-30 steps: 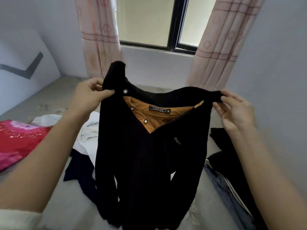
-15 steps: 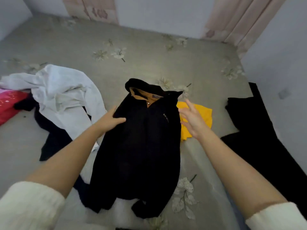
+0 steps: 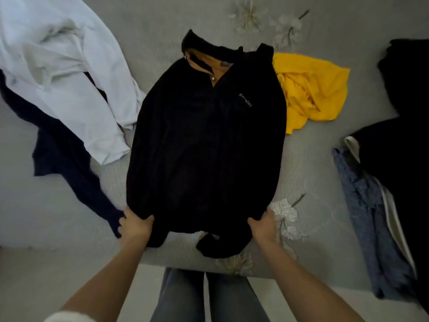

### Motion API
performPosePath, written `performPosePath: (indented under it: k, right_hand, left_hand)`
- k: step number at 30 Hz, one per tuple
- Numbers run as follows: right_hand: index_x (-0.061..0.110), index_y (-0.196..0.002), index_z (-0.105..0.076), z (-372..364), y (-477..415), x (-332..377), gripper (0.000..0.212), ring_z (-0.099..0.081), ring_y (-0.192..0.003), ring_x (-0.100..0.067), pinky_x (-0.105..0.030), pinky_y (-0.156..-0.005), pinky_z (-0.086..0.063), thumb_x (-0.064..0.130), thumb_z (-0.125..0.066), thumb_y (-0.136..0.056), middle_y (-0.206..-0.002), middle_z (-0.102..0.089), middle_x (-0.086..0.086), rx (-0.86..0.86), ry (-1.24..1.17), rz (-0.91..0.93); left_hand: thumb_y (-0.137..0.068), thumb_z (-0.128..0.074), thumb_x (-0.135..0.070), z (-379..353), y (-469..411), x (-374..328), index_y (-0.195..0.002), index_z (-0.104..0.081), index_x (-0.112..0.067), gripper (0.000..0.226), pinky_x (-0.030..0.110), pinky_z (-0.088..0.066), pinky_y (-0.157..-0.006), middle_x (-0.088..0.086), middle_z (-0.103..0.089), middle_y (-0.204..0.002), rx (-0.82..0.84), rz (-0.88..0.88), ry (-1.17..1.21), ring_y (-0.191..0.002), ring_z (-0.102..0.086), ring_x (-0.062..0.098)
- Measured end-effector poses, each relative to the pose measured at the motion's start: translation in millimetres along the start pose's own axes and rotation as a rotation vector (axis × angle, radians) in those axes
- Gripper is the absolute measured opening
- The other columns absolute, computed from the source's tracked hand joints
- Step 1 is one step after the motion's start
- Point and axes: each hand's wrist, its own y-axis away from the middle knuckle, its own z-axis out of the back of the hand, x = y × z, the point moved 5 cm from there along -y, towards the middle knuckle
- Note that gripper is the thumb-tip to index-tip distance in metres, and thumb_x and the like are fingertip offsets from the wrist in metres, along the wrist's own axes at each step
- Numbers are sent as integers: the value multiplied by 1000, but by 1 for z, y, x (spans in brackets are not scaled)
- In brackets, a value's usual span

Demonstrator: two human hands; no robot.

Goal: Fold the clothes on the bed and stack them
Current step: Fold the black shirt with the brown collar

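Your hands both have hold of the black sweater's bottom edge. Your left hand (image 3: 137, 225) grips the near left corner with the fingers curled into the cloth, and your right hand (image 3: 263, 225) grips the near right corner the same way. The black sweater (image 3: 206, 140) lies front up in the middle of the bed (image 3: 162, 26), with its collar at the far end and a tan lining showing at the neck. Its cuffs stick out below the hem between your hands. A yellow garment (image 3: 311, 89) is partly tucked under its right shoulder. A white shirt (image 3: 58, 66) lies crumpled to the left over a navy garment (image 3: 65, 154), whose end reaches your left hand. Dark clothes (image 3: 404, 135) and a blue-grey piece (image 3: 371, 217) lie at the right edge.
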Motion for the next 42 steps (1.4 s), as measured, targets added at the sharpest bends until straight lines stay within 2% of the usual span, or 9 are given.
performPosePath:
  k: [2, 9, 12, 15, 21, 26, 30, 35, 42]
  right_hand:
    - [6, -88, -55, 4, 6, 11, 8, -55, -74, -19, -30, -72, -46, -1, -57, -83, -77, -58, -1, -35, -39, 17]
    - [16, -55, -41, 158, 7, 100, 34, -42, -65, -20, -35, -62, -35, 4, -57, -82, -58, -40, -5, -380, -209, 141]
    - [6, -90, -62, 242, 3, 124, 11, -56, -83, -22, -26, -67, -45, 12, -57, -82, -85, -58, -13, -631, -156, 162]
    - [9, -127, -49, 258, 4, 126, 51, -45, -120, -35, -41, -98, -40, 23, -58, -78, -128, -51, -21, -756, 132, 153]
    - [-3, -123, -50, 52, 36, 105, 41, -50, -112, -34, -41, -94, -40, 14, -58, -86, -119, -53, -20, -146, 252, 313]
    - [7, -95, -54, -93, 63, 96, 17, -46, -72, -13, -35, -76, -43, 22, -59, -88, -79, -49, 2, 137, 86, 155]
    - [3, -114, -53, -148, 62, 108, 40, -55, -90, -20, -24, -77, -40, 33, -61, -87, -97, -57, -6, 168, -90, -24]
    - [14, -60, -47, -168, 52, 120, 30, -42, -54, -9, -25, -54, -37, 16, -58, -88, -60, -46, 2, 150, -227, -78]
    - [16, -65, -43, -105, 66, 97, 23, -41, -60, -12, -25, -56, -32, 6, -47, -86, -61, -45, 1, 14, -639, -118]
  left_hand:
    - [-86, -58, -22, 3, 0, 0, -139, -28, -17, 61, 53, -43, -97, 21, -50, -128, -37, -66, 115, -113, -50, 39]
    - [-84, -55, -2, 132, 7, -75, -119, -57, -7, 36, 35, -47, -95, 8, -59, -112, -233, -326, 587, -103, -56, 21]
    - [-84, -59, -7, 199, -13, -90, -122, -56, -11, 38, 32, -49, -91, 8, -58, -116, -232, -389, 726, -101, -55, 18]
    - [-86, -60, -9, 209, -40, -78, -130, -48, -12, 45, 35, -48, -90, 7, -53, -120, -134, -391, 594, -105, -53, 22]
    - [-81, -67, -16, 139, -73, -44, -139, -39, -8, 65, 53, -35, -106, 24, -44, -137, -117, -475, -107, -125, -43, 40]
    - [-89, -59, -19, 107, -80, -62, -142, -33, -10, 60, 43, -37, -102, 17, -49, -134, -19, -478, -18, -123, -46, 33]
    - [-90, -57, -28, 101, -92, -71, -142, -31, -8, 62, 39, -41, -91, 16, -60, -115, -29, -421, -18, -112, -53, 33]
    - [-87, -60, -27, 93, -114, -61, -134, -44, -10, 53, 43, -41, -98, 20, -47, -132, 69, -333, -157, -119, -46, 37]
    - [-90, -54, -26, 80, -95, -53, -110, -56, -10, 27, 47, -40, -96, 17, -43, -128, 16, -321, -243, -119, -38, 37]
